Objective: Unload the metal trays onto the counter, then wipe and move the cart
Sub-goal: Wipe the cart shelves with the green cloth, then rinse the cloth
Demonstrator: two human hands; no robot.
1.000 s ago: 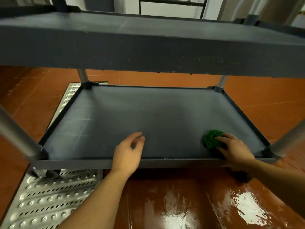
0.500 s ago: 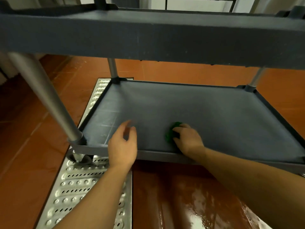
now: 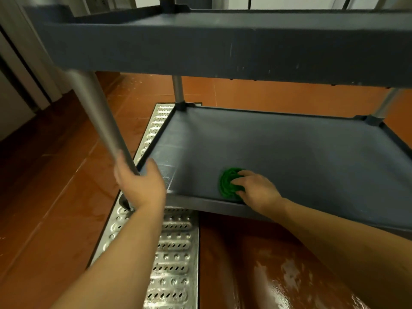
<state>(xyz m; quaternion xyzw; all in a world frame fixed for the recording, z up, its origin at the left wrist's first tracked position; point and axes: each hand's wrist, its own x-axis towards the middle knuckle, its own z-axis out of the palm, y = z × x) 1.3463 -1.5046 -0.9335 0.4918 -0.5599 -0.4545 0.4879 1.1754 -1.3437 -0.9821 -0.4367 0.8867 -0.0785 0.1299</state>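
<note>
At the near edge of the view, we note a wet, glossy red-brown tiled floor [image 3: 267, 275] with pale streaks on it. A perforated metal drain grate [image 3: 174, 253] runs away from us along the floor and passes under the left end of the cart [image 3: 223, 204].

Both forearms reach forward over this ground. The left hand [image 3: 139, 184] is wrapped round the near-left post [image 3: 100, 121] of the cart, thumb on one side and fingers on the other, low on the post and just above the shelf corner. Below that hand we see a dark caster [image 3: 124, 202] resting on the grate.

The right hand [image 3: 258, 190] has its fingers curled over a green pad [image 3: 229, 181] and holds it down on the lower shelf [image 3: 289, 157], close to the shelf's near rim and left of its middle. This grey, shallow-rimmed shelf holds the pad. Its surface shows a wet sheen near the left corner.

Overhead, the upper shelf [image 3: 223, 47] spans the whole view and blocks our sight of anything on top of it. Its front face carries scuffs and small drips.

Beyond, two far posts [image 3: 178, 90] join the shelves. More tiled floor lies behind them.
</note>
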